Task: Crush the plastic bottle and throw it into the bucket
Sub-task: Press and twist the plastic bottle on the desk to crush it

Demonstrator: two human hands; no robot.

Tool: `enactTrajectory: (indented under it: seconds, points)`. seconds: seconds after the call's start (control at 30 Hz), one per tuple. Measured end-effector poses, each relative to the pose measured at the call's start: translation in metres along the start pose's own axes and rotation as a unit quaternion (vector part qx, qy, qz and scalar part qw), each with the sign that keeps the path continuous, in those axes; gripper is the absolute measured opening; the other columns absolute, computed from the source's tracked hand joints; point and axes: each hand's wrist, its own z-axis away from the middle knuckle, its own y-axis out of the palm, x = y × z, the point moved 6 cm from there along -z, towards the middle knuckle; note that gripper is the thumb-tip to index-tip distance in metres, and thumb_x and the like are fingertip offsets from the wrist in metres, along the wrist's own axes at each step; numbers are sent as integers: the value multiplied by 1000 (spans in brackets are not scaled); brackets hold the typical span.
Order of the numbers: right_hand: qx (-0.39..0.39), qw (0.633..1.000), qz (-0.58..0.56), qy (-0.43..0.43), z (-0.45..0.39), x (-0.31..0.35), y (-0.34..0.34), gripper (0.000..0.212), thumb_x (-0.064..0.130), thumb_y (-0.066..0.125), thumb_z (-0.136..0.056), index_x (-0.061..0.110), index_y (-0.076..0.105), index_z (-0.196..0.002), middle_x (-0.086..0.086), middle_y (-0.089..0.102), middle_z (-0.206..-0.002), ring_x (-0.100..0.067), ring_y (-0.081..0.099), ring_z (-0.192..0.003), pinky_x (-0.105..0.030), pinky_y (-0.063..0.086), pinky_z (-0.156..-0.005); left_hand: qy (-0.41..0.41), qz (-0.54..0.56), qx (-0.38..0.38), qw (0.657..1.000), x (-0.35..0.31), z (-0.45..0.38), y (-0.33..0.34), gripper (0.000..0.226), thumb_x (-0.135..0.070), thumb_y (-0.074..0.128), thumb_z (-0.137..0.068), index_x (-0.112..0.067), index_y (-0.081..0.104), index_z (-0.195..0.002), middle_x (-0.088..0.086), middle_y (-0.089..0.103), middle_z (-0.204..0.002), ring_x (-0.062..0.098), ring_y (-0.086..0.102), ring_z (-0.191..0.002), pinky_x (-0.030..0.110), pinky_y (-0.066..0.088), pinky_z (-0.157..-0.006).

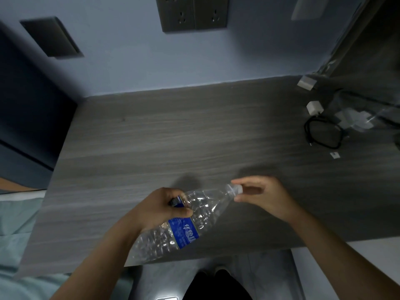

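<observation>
A clear plastic bottle (201,213) with a blue label is held tilted over the near edge of a grey wood-grain desk (173,137), its white cap pointing up and right. My left hand (158,210) is wrapped around the bottle's middle, just above the label. My right hand (263,197) is at the cap, with thumb and fingers curled around it; the fingers look loosely spread there. The bottle's ribbed body shows dents. No bucket is in view.
At the desk's far right lie a white charger (314,107), a coiled black cable (323,134), and clear plastic wrapping (355,119). Wall sockets (192,13) sit above the desk on a blue wall. A pale green bedsheet (15,224) borders the left side.
</observation>
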Motion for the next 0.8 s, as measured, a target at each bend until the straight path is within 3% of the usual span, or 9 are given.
enactTrajectory:
  seconds: [0.1,0.23,0.3,0.5,0.63,0.8]
  points:
    - [19,998,-53,25,4,-4,0,44,-4,76,-63,32,71,-86,12,72,-93,9,65,-86,-4,49,-76,0,-11,8,1000,-1,2,0,6,-21,71,-77,-18,66,-74,-1,66,-71,9,60,-67,26,45,-68]
    - [61,996,-49,32,9,-2,7,43,-2,74,-68,32,69,-93,32,70,-82,10,63,-92,-3,46,-80,9,-15,18,1000,-3,5,-2,6,-19,71,-76,-21,66,-73,-5,69,-71,1,62,-65,23,46,-68]
    - [69,996,-48,27,10,1,8,43,-1,73,-69,33,69,-94,33,70,-84,10,62,-95,-3,46,-82,11,-19,18,1000,-3,5,-2,10,-20,71,-76,-25,65,-70,-8,68,-67,-3,61,-62,19,46,-65]
    - [74,992,-86,46,14,-3,11,44,-6,67,-73,23,63,-106,7,67,-104,10,63,-91,-3,47,-78,12,-14,12,1000,-1,7,2,8,-20,72,-76,-23,65,-72,-2,69,-74,3,61,-65,23,45,-67]
    - [66,987,-116,89,15,-11,15,37,-5,57,-82,5,55,-117,-4,65,-99,6,66,-69,-10,55,-64,21,-36,5,999,-2,8,4,7,-20,72,-76,-21,65,-73,17,70,-80,12,59,-66,29,45,-66]
    - [44,987,-97,117,11,-13,19,24,2,55,-86,-8,62,-107,-12,64,-87,1,63,-56,-15,56,-57,29,-48,-16,998,-2,7,7,10,-19,72,-76,-11,66,-76,14,67,-73,11,57,-63,25,41,-62]
